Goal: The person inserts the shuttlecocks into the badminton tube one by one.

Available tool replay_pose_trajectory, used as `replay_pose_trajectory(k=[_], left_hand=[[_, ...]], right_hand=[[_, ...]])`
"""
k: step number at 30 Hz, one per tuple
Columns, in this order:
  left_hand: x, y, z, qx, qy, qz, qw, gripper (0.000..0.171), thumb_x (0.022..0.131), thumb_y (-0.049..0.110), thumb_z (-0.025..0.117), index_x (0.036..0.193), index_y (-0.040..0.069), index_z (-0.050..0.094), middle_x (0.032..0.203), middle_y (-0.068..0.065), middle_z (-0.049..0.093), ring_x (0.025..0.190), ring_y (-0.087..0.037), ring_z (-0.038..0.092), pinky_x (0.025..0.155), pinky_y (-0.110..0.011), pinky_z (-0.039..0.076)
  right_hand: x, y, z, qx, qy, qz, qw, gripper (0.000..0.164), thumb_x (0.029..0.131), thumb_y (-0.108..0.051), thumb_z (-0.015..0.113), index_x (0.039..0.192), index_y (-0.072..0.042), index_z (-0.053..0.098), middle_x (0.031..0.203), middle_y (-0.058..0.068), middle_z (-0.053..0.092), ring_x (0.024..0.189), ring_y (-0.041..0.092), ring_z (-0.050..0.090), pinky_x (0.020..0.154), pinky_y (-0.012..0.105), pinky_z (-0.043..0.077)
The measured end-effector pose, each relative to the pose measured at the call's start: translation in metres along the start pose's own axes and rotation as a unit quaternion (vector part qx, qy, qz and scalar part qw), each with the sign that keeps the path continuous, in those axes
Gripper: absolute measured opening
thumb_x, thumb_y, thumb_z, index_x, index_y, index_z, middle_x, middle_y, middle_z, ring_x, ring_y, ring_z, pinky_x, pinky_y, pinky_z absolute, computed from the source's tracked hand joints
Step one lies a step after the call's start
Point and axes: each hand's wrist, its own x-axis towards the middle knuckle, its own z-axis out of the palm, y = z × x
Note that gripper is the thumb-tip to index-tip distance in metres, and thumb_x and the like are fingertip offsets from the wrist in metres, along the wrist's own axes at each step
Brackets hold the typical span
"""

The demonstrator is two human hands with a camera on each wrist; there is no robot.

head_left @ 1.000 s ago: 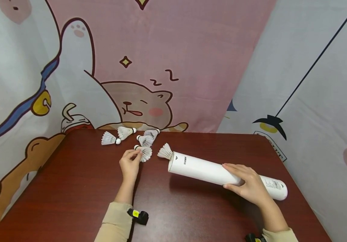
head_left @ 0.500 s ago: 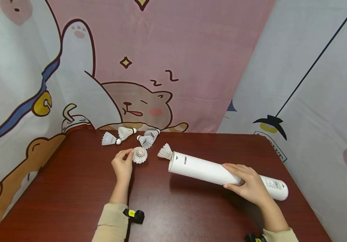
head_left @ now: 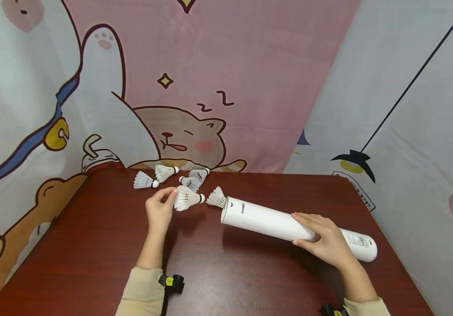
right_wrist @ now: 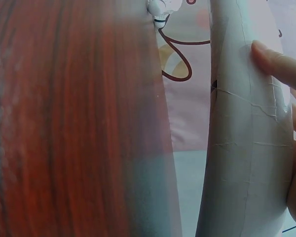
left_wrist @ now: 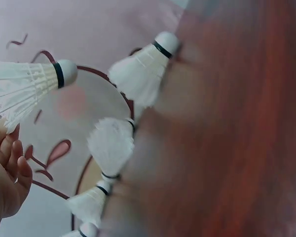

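My left hand (head_left: 159, 208) pinches a white feather shuttlecock (head_left: 186, 198) by the rim of its feathers, above the table. Its cork, ringed by a dark band, points right towards the open end of a long white tube (head_left: 264, 219). In the left wrist view the held shuttlecock (left_wrist: 29, 86) sits at upper left, fingertips at the feather edge. My right hand (head_left: 325, 241) grips the tube around its right half, keeping it tilted over the table with the mouth to the left. Another shuttlecock (head_left: 215, 197) shows just behind the tube's mouth, its cork hidden by the tube.
Two shuttlecocks (head_left: 144, 180) lie at the back left of the dark red wooden table (head_left: 92, 245). A further pair (head_left: 190, 183) overlaps behind the held one. A cartoon-printed cloth (head_left: 270, 87) hangs along the table's back edge.
The left hand has shifted slightly left and swung the shuttlecock round, so its cork has turned from the upper left to the right. The right hand and tube have hardly moved.
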Motion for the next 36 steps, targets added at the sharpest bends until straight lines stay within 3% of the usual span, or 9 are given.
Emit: replay_pose_trajectory(k=[6,10,14,17,25,29,36], left_hand=[[-0.001,0.034,0.000,-0.060,-0.018,-0.052,0.9967,0.011,0.083,-0.004,0.070,0.089,-0.014,0.069,0.079,-0.026,0.066,0.066,-0.012,0.055,0.057,-0.015,0.042],[-0.004,0.058,0.002,-0.102,-0.035,-0.099,0.9892,0.014,0.083,-0.007,0.069,0.092,-0.017,0.067,0.077,-0.013,0.068,0.068,-0.007,0.057,0.062,-0.016,0.045],[-0.009,0.060,0.010,-0.150,-0.068,-0.129,0.9778,0.015,0.083,-0.007,0.069,0.093,-0.018,0.066,0.075,0.002,0.068,0.071,-0.005,0.058,0.065,-0.017,0.047],[-0.013,0.060,0.017,-0.171,-0.089,-0.137,0.9715,0.015,0.083,-0.008,0.069,0.092,-0.019,0.066,0.075,0.004,0.068,0.071,-0.006,0.058,0.065,-0.018,0.047],[-0.023,0.066,0.027,-0.183,-0.125,-0.137,0.9656,0.015,0.084,-0.008,0.068,0.093,-0.019,0.065,0.075,0.006,0.067,0.070,-0.006,0.056,0.063,-0.018,0.046],[-0.027,0.068,0.031,-0.184,-0.127,-0.148,0.9633,0.014,0.084,-0.007,0.068,0.093,-0.018,0.066,0.075,0.003,0.067,0.070,-0.007,0.056,0.063,-0.018,0.045],[-0.040,0.072,0.045,-0.173,-0.155,-0.147,0.9615,0.013,0.082,-0.007,0.070,0.091,-0.016,0.068,0.083,-0.015,0.069,0.071,-0.007,0.057,0.062,-0.018,0.045]], right_hand=[[0.001,0.000,0.001,0.002,0.003,0.000,1.000,0.073,0.061,-0.030,0.091,0.128,-0.018,0.064,0.126,-0.003,0.062,0.111,0.018,0.056,0.090,0.039,0.037],[0.001,0.000,0.001,0.001,0.001,0.000,1.000,0.073,0.061,-0.030,0.090,0.128,-0.019,0.063,0.126,-0.002,0.062,0.111,0.017,0.056,0.088,0.039,0.038],[0.000,0.000,0.001,0.002,0.001,0.002,1.000,0.073,0.062,-0.031,0.090,0.129,-0.019,0.063,0.126,-0.003,0.061,0.112,0.017,0.056,0.089,0.039,0.037],[0.000,0.000,0.001,0.003,0.000,0.004,1.000,0.073,0.062,-0.031,0.090,0.129,-0.020,0.063,0.126,-0.003,0.061,0.112,0.017,0.055,0.089,0.039,0.037],[0.000,0.000,0.001,0.006,0.000,0.003,1.000,0.072,0.062,-0.032,0.090,0.128,-0.019,0.063,0.126,-0.003,0.061,0.112,0.017,0.055,0.090,0.037,0.037],[0.001,-0.001,0.002,0.008,0.000,0.000,1.000,0.072,0.062,-0.032,0.090,0.128,-0.020,0.063,0.126,-0.002,0.061,0.111,0.017,0.056,0.090,0.037,0.037],[0.001,-0.004,0.001,0.012,-0.007,0.006,1.000,0.072,0.062,-0.033,0.090,0.128,-0.019,0.064,0.126,-0.002,0.061,0.112,0.018,0.056,0.092,0.034,0.036]])
